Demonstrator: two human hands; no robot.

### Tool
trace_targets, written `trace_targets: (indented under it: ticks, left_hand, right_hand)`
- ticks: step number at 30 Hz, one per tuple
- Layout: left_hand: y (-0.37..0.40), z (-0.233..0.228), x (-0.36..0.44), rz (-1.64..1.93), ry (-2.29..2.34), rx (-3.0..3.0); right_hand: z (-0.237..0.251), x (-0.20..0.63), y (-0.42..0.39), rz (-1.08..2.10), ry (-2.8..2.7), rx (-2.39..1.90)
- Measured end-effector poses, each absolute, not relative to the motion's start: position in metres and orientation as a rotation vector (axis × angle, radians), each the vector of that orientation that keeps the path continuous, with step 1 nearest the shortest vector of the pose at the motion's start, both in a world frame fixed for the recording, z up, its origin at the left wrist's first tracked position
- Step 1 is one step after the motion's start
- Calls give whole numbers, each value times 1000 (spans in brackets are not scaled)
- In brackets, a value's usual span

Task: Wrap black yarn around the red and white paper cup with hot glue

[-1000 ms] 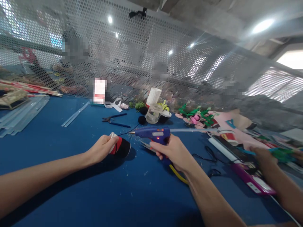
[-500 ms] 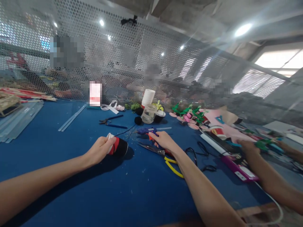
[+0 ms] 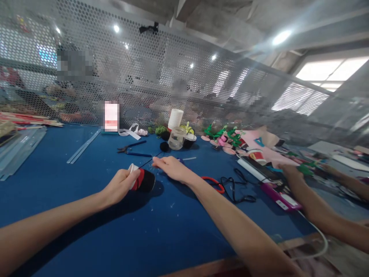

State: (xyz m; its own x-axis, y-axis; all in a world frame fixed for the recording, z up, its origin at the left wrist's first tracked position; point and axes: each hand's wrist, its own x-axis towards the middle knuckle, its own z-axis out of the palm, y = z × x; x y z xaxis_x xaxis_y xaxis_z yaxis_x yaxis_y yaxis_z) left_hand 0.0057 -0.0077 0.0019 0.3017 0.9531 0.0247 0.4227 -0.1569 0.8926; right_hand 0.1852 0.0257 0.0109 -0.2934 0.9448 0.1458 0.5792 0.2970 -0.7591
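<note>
My left hand (image 3: 119,184) is closed around a paper cup (image 3: 147,181) lying on its side, its white rim towards my palm. Red and black yarn covers the cup's wall. A black strand (image 3: 146,163) runs from the cup to a small black yarn ball (image 3: 164,147) farther back. My right hand (image 3: 172,168) reaches in from the right, thumb and fingertips pinched together at this strand. Behind that hand, a glue gun is mostly hidden; its pale glue stick (image 3: 190,158) sticks out. A red handle loop (image 3: 215,183) shows beside my right forearm.
Blue-handled pliers (image 3: 135,149), a clear jar (image 3: 176,138) and stacked white cups (image 3: 175,118) stand or lie farther back. Rightward are craft flowers (image 3: 223,138), a purple power strip (image 3: 279,198) and another person's arm (image 3: 308,200). Clear strips (image 3: 21,148) lie left, before a perforated metal screen (image 3: 144,77).
My right hand has left the glue gun's orange trigger and moved left to the black yarn. The yellow-handled scissors are now hidden behind my arm. My left hand still holds the cup.
</note>
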Motion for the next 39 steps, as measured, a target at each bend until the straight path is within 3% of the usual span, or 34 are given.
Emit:
trace_targets:
  ticks: [3, 8, 23, 39]
  left_hand:
    - [-10, 2, 5, 764, 1212, 1782]
    - [-10, -2, 4, 712, 1147, 1837]
    - [-7, 9, 10, 731, 1223, 1404]
    - [-12, 10, 11, 685, 1184, 1481]
  right_hand:
    - [7, 163, 28, 1175, -1844, -1250]
    - [4, 148, 24, 1288, -1496, -1048]
    - [15, 166, 17, 1126, -1445, -967]
    - [17, 168, 15, 960, -1561, -1042]
